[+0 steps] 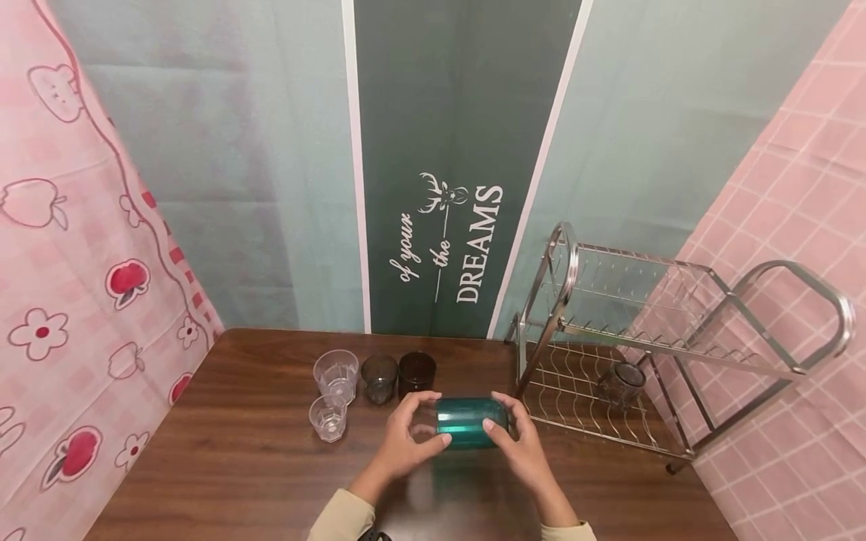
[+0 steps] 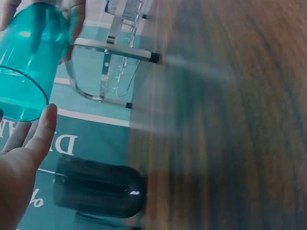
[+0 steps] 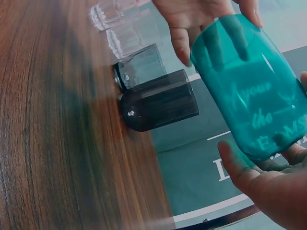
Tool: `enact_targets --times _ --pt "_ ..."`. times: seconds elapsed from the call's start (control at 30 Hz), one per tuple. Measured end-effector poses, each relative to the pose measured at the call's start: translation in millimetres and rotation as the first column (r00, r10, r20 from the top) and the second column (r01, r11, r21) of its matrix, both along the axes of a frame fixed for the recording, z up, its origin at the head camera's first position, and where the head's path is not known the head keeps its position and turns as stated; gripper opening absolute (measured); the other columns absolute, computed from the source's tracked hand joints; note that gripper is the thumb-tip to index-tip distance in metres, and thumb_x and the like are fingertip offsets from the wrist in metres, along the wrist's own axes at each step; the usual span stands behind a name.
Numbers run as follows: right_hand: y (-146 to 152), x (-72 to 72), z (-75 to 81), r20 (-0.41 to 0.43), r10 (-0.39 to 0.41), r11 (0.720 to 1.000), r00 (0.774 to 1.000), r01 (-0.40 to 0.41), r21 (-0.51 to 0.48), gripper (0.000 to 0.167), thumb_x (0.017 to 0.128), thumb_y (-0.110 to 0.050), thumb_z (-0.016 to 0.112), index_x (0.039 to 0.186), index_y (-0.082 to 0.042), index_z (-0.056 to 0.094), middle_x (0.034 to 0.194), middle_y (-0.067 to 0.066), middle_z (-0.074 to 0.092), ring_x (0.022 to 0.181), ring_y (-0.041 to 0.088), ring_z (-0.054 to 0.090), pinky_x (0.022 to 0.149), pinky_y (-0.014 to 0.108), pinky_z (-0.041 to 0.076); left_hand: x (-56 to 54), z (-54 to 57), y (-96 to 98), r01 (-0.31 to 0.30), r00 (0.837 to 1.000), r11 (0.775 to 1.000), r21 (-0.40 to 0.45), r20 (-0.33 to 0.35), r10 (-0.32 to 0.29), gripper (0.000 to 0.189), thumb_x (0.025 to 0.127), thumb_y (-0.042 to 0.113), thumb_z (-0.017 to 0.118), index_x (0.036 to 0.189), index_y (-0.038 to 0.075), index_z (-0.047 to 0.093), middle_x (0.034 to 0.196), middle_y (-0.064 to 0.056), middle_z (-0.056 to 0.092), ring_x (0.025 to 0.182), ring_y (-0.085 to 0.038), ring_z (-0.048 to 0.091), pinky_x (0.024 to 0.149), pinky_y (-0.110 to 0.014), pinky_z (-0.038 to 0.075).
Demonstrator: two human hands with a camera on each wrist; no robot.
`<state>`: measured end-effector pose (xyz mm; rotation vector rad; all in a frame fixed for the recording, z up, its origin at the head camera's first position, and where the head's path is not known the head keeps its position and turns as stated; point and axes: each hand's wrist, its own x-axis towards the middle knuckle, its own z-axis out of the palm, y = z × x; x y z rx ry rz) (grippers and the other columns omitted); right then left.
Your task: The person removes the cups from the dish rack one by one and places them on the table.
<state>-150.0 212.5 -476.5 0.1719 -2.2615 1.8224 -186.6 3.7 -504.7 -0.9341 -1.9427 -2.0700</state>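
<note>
A see-through teal cup (image 1: 470, 422) lies sideways in the air above the table, held between both hands. My left hand (image 1: 404, 442) grips its open rim end, fingers and thumb bent around the edge. At the rounded base end, my right hand (image 1: 526, 445) holds it with the thumb on the near side. In the left wrist view the teal cup (image 2: 36, 52) shows its rim toward the left palm. Through its wall in the right wrist view, lettering and the left hand's fingers show; the cup (image 3: 254, 91) looks empty.
Behind the hands stand a dark brown cup (image 1: 417, 370), a grey glass (image 1: 380, 379), a large clear glass (image 1: 337, 374) and a small clear glass (image 1: 328, 418). To the right, a two-tier metal dish rack (image 1: 568, 328) has a dark glass (image 1: 621, 385) on its lower tier.
</note>
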Motion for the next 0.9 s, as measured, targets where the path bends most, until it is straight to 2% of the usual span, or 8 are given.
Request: enact_targets --times 0.1,0.27,0.37,0.47,0.53,0.63,0.77,0.9 --pt "0.7 1.1 0.8 0.014 -0.003 1.000 1.000 0.003 0.018 0.040 0.087 -0.008 0.062 0.126 -0.006 0.051 0.123 0.014 0.053 0.110 0.017 0.050 0.088 0.026 0.039 1.1 5.9 -1.8 -0.003 0.999 1.000 0.001 -0.047 0.003 0.054 0.074 0.003 0.074 0.122 0.006 0.051 0.111 -0.013 0.051 0.100 -0.025 0.052 0.066 -0.041 0.053" --pt "2.9 2.5 0.0 0.027 0.015 0.999 1.000 -0.016 0.041 0.042 0.088 -0.010 0.063 0.127 -0.005 0.050 0.128 0.014 0.050 0.117 0.024 0.046 0.091 0.027 0.038 11.5 24.1 -6.2 -0.023 0.998 1.000 -0.022 -0.056 0.021 0.053 0.071 -0.001 0.075 0.119 0.002 0.053 0.108 -0.013 0.051 0.099 -0.028 0.052 0.064 -0.044 0.053" --pt "7.9 4.4 -0.4 0.011 0.012 0.997 1.000 -0.013 0.075 0.046 0.086 -0.008 0.065 0.129 -0.004 0.048 0.127 0.016 0.051 0.115 0.031 0.047 0.088 0.030 0.043 13.1 25.4 -7.8 -0.112 0.990 0.991 -0.075 -0.098 0.105 0.054 0.067 0.004 0.079 0.116 0.004 0.056 0.105 -0.015 0.052 0.092 -0.030 0.054 0.060 -0.041 0.053" --pt "17.5 7.2 0.7 -0.010 -0.018 0.988 1.000 0.019 0.153 0.047 0.083 -0.007 0.069 0.127 -0.005 0.051 0.121 0.014 0.055 0.109 0.031 0.052 0.080 0.032 0.048 9.6 19.3 -11.2 -0.221 0.967 0.964 -0.146 -0.162 0.197 0.055 0.064 0.013 0.083 0.114 0.009 0.059 0.101 -0.011 0.053 0.085 -0.027 0.055 0.058 -0.034 0.052" --pt "25.8 8.6 2.1 -0.013 -0.039 0.973 0.999 0.041 0.227 0.045 0.081 -0.008 0.071 0.124 -0.006 0.054 0.118 0.011 0.058 0.105 0.029 0.055 0.076 0.031 0.049 6.5 14.8 -15.8 -0.260 0.958 0.946 -0.192 -0.171 0.229 0.056 0.064 0.020 0.084 0.114 0.015 0.060 0.100 -0.006 0.052 0.084 -0.021 0.054 0.060 -0.029 0.051" --pt "38.4 10.2 7.1 -0.013 -0.045 0.935 0.999 0.047 0.352 0.042 0.079 -0.010 0.074 0.119 -0.008 0.058 0.114 0.008 0.060 0.103 0.028 0.057 0.075 0.033 0.050 3.7 14.8 -24.4 -0.279 0.956 0.927 -0.252 -0.160 0.245 0.057 0.063 0.027 0.084 0.115 0.022 0.060 0.100 -0.003 0.051 0.083 -0.019 0.053 0.061 -0.026 0.049" --pt "53.4 11.7 16.2 -0.030 -0.037 0.852 0.999 0.047 0.522 0.041 0.078 -0.016 0.075 0.116 -0.008 0.061 0.111 0.008 0.060 0.099 0.027 0.057 0.078 0.043 0.047 0.4 18.9 -34.2 -0.296 0.953 0.903 -0.311 -0.157 0.259 0.059 0.062 0.030 0.084 0.115 0.026 0.060 0.099 -0.005 0.051 0.080 -0.021 0.054 0.064 -0.030 0.049" --pt "66.6 12.2 23.3 -0.064 -0.017 0.772 0.998 0.054 0.633 0.041 0.078 -0.021 0.075 0.115 -0.007 0.062 0.107 0.009 0.060 0.095 0.027 0.056 0.076 0.046 0.044 -2.2 21.2 -42.4 -0.329 0.944 0.866 -0.376 -0.160 0.289 0.059 0.060 0.032 0.085 0.114 0.028 0.061 0.099 0.002 0.051 0.078 -0.016 0.051 0.067 -0.029 0.047"
